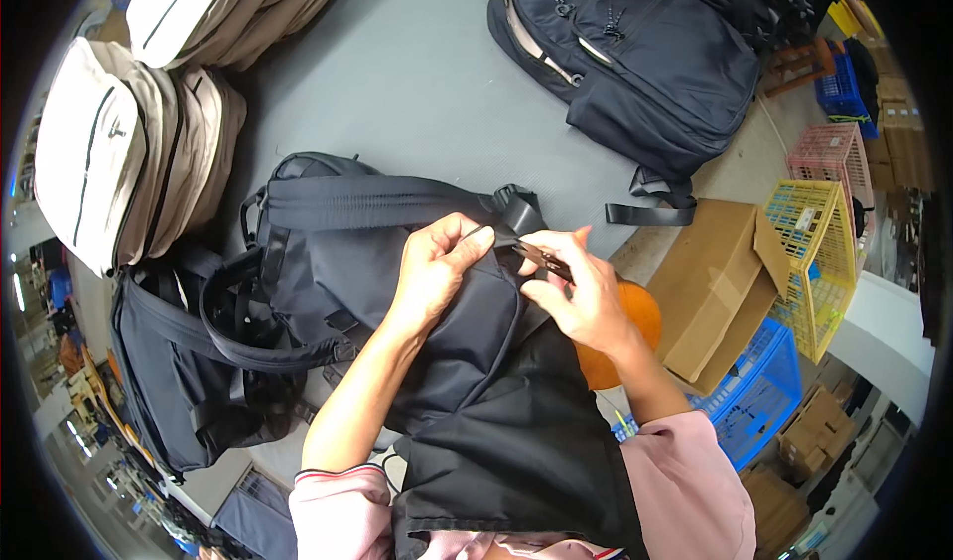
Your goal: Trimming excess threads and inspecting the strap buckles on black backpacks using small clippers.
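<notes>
A black backpack (367,252) lies in front of me on the grey table, its padded shoulder strap (387,203) across the top. My left hand (437,262) is closed in a pinch on the backpack beside a short webbing end (518,212). Just to its right, my right hand (581,292) is wrapped round small dark thread snips (541,259). Their tips point left, close to the left hand's fingertips and the webbing. Whatever fine piece lies between the left thumb and finger is too small to make out.
Beige backpacks (139,153) stand at the left of the grey table (387,83). Another black backpack (189,361) sits at the near left; more black backpacks (635,64) lie far right. An open cardboard box (710,292), a yellow crate (819,262) and a blue crate (759,391) stand right. An orange round seat (635,322) shows beside me.
</notes>
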A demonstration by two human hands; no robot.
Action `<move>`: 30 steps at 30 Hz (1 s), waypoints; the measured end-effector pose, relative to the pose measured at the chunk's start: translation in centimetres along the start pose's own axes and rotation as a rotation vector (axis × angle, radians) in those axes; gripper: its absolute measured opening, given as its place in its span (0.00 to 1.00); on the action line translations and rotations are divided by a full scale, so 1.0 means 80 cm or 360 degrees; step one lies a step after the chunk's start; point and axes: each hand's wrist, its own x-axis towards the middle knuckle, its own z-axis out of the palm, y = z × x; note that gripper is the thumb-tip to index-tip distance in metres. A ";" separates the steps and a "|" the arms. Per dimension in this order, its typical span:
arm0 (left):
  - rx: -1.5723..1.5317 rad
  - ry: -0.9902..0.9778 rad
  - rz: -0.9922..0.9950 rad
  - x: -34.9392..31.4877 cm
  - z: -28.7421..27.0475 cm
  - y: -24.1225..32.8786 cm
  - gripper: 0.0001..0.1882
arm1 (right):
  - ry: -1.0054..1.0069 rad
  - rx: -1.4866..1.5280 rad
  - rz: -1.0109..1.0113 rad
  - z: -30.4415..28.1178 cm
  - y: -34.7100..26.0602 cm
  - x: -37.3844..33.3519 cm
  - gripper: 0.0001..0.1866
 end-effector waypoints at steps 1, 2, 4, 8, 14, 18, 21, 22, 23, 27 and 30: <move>0.0016 -0.0018 0.0052 -0.001 -0.001 -0.002 0.07 | 0.0006 -0.0154 -0.0160 -0.005 0.000 0.002 0.20; 0.0035 -0.0043 0.0106 -0.001 -0.002 -0.003 0.07 | 0.0018 -0.0310 -0.0322 -0.012 -0.003 0.006 0.22; 0.0044 -0.0047 0.0112 -0.002 -0.005 -0.002 0.07 | -0.0063 -0.0347 -0.0352 -0.018 -0.009 0.012 0.20; 0.0018 -0.0048 0.0101 -0.005 -0.004 0.003 0.07 | -0.0186 -0.0236 -0.0274 -0.027 -0.021 0.024 0.15; 0.0026 -0.0114 0.0151 -0.002 0.000 0.003 0.07 | -0.0581 0.0117 -0.0334 -0.024 -0.010 0.062 0.07; 0.0022 -0.0158 0.0114 0.002 -0.003 0.001 0.06 | -0.0749 -0.0025 -0.0498 -0.024 -0.014 0.067 0.05; 0.0013 -0.0143 0.0114 0.005 -0.004 -0.006 0.06 | -0.0861 -0.0233 -0.0478 -0.021 -0.013 0.064 0.06; 0.0012 -0.0143 0.0111 0.004 -0.003 -0.005 0.06 | -0.0798 -0.0288 -0.0443 -0.019 -0.016 0.060 0.07; 0.0058 -0.0113 0.0101 0.003 0.000 -0.003 0.07 | -0.0734 -0.0347 -0.0406 -0.017 -0.018 0.055 0.07; 0.0351 -0.0031 0.0114 -0.001 0.003 0.005 0.08 | -0.0484 -0.0084 -0.0279 -0.011 0.000 0.025 0.09; 0.0221 0.0008 0.0137 0.002 0.000 0.000 0.08 | -0.0310 0.0429 0.0204 -0.015 0.013 -0.001 0.10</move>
